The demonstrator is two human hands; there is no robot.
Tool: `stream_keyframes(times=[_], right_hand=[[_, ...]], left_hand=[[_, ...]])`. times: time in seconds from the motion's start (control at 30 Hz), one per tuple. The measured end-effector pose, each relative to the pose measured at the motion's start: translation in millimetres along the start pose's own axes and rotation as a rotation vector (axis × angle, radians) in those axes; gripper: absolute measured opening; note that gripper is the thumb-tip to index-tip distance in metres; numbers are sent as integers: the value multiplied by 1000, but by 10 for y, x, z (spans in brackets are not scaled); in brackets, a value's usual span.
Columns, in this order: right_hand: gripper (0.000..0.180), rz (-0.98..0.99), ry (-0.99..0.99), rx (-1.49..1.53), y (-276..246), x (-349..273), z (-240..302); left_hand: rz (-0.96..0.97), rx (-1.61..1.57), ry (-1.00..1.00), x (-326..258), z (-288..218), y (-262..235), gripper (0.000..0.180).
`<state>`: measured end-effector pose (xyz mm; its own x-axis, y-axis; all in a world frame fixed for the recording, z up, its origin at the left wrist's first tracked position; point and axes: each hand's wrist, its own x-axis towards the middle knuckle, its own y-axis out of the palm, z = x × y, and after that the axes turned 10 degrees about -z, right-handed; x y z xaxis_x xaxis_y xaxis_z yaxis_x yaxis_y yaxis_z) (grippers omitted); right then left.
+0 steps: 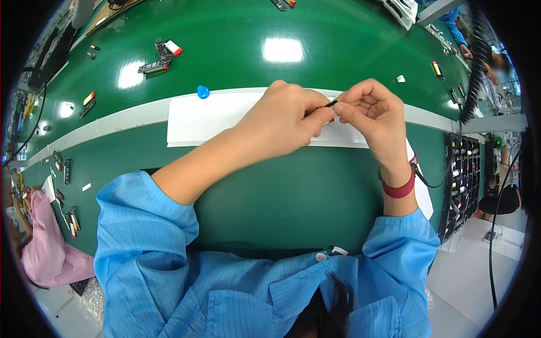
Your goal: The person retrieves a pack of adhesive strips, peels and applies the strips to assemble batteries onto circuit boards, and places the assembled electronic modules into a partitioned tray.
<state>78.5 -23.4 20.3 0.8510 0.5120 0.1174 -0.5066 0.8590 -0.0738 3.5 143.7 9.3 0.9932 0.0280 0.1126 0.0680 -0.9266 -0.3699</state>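
Above a white paper sheet (208, 121) my two hands meet over a small thin black piece (331, 103). My left hand (287, 115) pinches one end between thumb and fingers. The thumb and forefinger of my right hand (373, 110) close on the other end, the remaining fingers curled. What kind of part it is does not show, as the fingertips cover most of it. A bit of red peeks out just below my left fingertips. On my right wrist is a dark red wrist strap (398, 183) with a black cord.
A blue knob-like object (203, 92) stands at the sheet's far edge. Small circuit boards with red-and-white parts (163, 53) lie on the green bench (236, 45). To the right is a black rack (459, 183) of parts. Other people sit at the far left and far right.
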Motion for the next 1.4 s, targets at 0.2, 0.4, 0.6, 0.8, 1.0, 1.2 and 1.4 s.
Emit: stream_keyframes(times=[0.2,0.4,0.6,0.8,1.0,1.2,1.4], right_hand=[[13,-40,-241,-94,26,13,-96],[20,99,-676,-242,-37,37,-93],[20,112,-589,-397,-33,-15,-21],[21,-58,-672,-602,72,-64,-29],[22,-181,-706,-442,73,-7,-90],[25,-74,-858,-537,23,10,-98],[24,7,-743,-488,18,-8,-43]], left_hand=[[266,-475,-321,40,48,-197,25],[529,-986,-464,73,195,-265,33],[491,-933,-421,54,188,-231,32],[360,-829,-326,47,113,-164,32],[324,-830,-372,52,30,-214,34],[386,-763,-373,56,92,-207,32],[332,-843,-404,62,103,-206,28]])
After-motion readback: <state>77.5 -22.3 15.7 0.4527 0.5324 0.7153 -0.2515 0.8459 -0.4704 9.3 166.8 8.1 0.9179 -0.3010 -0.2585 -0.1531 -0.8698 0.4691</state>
